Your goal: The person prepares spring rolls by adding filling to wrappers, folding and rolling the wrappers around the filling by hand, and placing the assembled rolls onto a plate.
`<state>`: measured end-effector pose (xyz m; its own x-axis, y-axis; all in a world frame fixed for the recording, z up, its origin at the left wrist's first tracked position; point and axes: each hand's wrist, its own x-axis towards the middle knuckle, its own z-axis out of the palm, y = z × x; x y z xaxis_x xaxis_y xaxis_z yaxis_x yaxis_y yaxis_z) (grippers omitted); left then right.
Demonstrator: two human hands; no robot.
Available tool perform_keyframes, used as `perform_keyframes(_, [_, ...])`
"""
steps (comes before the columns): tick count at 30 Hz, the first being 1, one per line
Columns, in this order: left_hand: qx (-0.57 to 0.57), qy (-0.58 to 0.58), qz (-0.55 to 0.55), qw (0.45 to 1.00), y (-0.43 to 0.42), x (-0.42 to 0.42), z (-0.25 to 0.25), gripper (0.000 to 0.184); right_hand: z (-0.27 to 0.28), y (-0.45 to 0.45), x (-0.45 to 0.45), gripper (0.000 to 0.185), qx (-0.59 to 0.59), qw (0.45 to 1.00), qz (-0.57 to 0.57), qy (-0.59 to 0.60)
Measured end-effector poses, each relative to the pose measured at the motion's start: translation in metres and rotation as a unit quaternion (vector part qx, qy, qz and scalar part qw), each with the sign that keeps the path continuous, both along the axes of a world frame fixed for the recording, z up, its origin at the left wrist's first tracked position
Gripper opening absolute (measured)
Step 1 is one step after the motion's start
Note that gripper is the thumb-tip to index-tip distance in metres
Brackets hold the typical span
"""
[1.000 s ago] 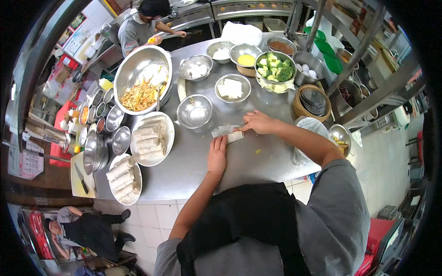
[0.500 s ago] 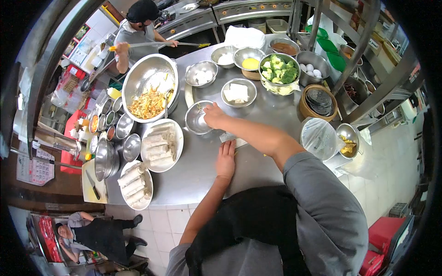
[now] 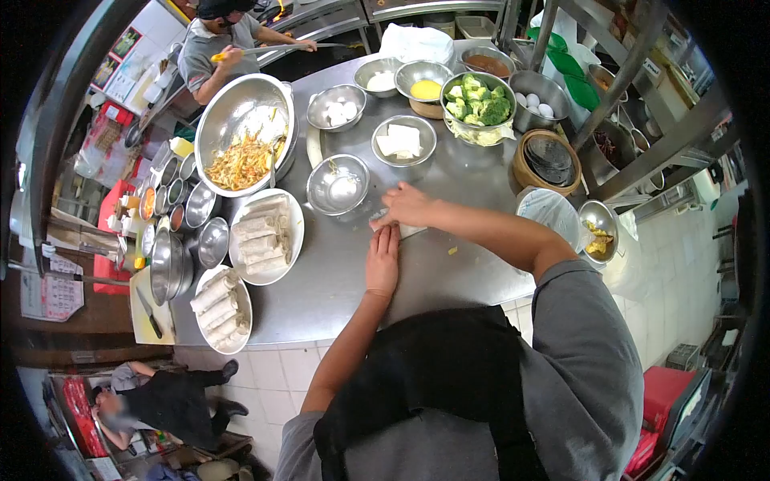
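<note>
On the steel table, both my hands meet at a pale spring roll wrapper (image 3: 411, 231), its near part spread flat and its far part bunched under my fingers. My left hand (image 3: 383, 260) presses its fingertips on the near left side of it. My right hand (image 3: 409, 205) curls over the far side, with its fingers down on the wrapper. Just beyond them is a small steel bowl (image 3: 338, 185) with a little residue in it. To the left, rolled spring rolls (image 3: 261, 234) lie on an oval plate (image 3: 295, 244), and more rolls (image 3: 220, 309) on a second plate (image 3: 245, 337).
A large steel bowl (image 3: 210, 108) of shredded filling stands at the back left. Bowls of white blocks (image 3: 399, 142), broccoli (image 3: 481, 104) and eggs (image 3: 533, 104) line the back. A knife (image 3: 149, 311) rests on a board at left. A co-worker (image 3: 212, 56) holds a long-handled tool across the table.
My right hand has left the small steel bowl and come down onto the wrapper beside my left hand. The view has shifted slightly.
</note>
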<state>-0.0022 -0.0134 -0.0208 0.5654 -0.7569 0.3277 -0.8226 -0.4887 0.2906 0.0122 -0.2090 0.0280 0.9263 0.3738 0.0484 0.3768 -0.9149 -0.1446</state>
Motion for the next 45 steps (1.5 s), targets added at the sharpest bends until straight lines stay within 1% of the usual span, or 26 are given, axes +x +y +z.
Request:
perform_keyframes(3, [0.022, -0.030, -0.001, 0.999, 0.000, -0.001, 0.009, 0.052, 0.003, -0.013, 0.009, 0.034, -0.116, 0.992, 0.002, -0.053])
perform_keyframes(6, [0.025, -0.040, -0.006, 0.999, -0.003, 0.001, 0.014, 0.052, -0.005, -0.008, -0.004, 0.033, -0.052, 0.998, 0.006, 0.039])
perform_keyframes(9, [0.027, -0.032, -0.004, 0.999, -0.002, 0.006, 0.006, 0.053, 0.003, -0.051, -0.016, 0.042, -0.071, 0.994, -0.077, 0.043])
perform_keyframes(12, [0.036, -0.026, 0.008, 0.999, -0.003, 0.006, 0.009, 0.051, 0.019, -0.071, -0.037, 0.037, -0.015, 0.998, -0.029, 0.062])
perform_keyframes(15, [0.053, -0.004, 0.020, 0.998, -0.005, 0.005, 0.023, 0.047, 0.004, -0.078, -0.062, 0.040, -0.005, 0.992, -0.078, 0.097])
perform_keyframes(18, [0.045, 0.021, 0.011, 0.999, -0.009, 0.011, 0.033, 0.044, 0.034, -0.074, -0.064, 0.041, 0.035, 0.984, -0.161, 0.064])
perform_keyframes(21, [0.038, 0.037, -0.018, 0.998, -0.011, 0.026, 0.032, 0.043, 0.018, -0.037, -0.065, 0.034, 0.196, 0.976, -0.088, -0.015])
perform_keyframes(22, [0.034, 0.043, -0.029, 0.998, -0.011, 0.030, 0.031, 0.042, 0.013, -0.024, -0.067, 0.028, 0.201, 0.977, -0.069, -0.023])
perform_keyframes(25, [0.007, 0.073, -0.069, 0.995, -0.009, 0.038, 0.027, 0.041, -0.005, -0.004, -0.068, 0.036, 0.111, 0.988, -0.096, -0.049])
perform_keyframes(28, [-0.003, 0.088, -0.096, 0.991, -0.010, 0.049, 0.023, 0.041, -0.017, 0.001, -0.066, 0.042, 0.081, 0.990, -0.098, -0.067])
perform_keyframes(30, [-0.008, 0.096, -0.103, 0.990, -0.009, 0.050, 0.023, 0.040, -0.023, -0.001, -0.064, 0.039, 0.078, 0.991, -0.087, -0.068])
perform_keyframes(33, [-0.057, 0.094, -0.096, 0.989, -0.008, 0.048, 0.030, 0.040, -0.028, -0.006, -0.061, 0.038, 0.095, 0.990, -0.074, -0.068])
perform_keyframes(36, [-0.007, 0.105, -0.103, 0.989, -0.008, 0.050, 0.035, 0.039, -0.027, -0.009, -0.061, 0.038, 0.132, 0.986, -0.071, -0.071])
perform_keyframes(37, [-0.009, 0.106, -0.108, 0.988, -0.008, 0.051, 0.036, 0.038, -0.025, -0.009, -0.062, 0.038, 0.146, 0.984, -0.071, -0.073])
perform_keyframes(40, [-0.015, 0.120, -0.121, 0.985, -0.010, 0.057, 0.032, 0.036, -0.010, -0.006, -0.066, 0.042, 0.087, 0.990, -0.074, -0.082])
perform_keyframes(43, [-0.015, 0.161, -0.130, 0.978, -0.011, 0.067, 0.031, 0.036, -0.004, 0.006, -0.072, 0.043, 0.093, 0.986, -0.088, -0.105])
perform_keyframes(45, [-0.005, 0.197, -0.133, 0.971, -0.012, 0.072, 0.032, 0.037, -0.016, 0.005, -0.069, 0.041, 0.096, 0.985, -0.096, -0.107])
